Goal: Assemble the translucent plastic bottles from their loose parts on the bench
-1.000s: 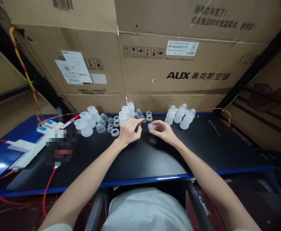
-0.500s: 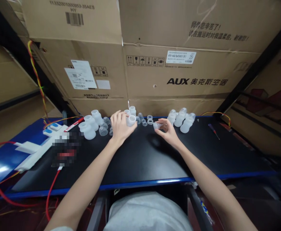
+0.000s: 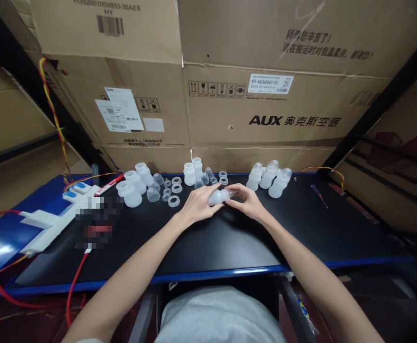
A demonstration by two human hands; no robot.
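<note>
My left hand is closed around a small translucent white plastic bottle, held on its side above the black table mat. My right hand is closed on a small clear cap piece at the bottle's mouth. The two hands meet at the middle of the mat. Behind them stand more white bottles, loose clear rings and small clear caps. Three capped bottles stand grouped at the right.
Large cardboard boxes wall off the back of the table. White power strips with red and yellow wires lie at the left. A small screwdriver rests at the right. The table's blue front edge runs just above my lap.
My left hand picked a white bottle from the back group and brought it to the middle. My right hand moved its clear cap piece left to the bottle's mouth.
</note>
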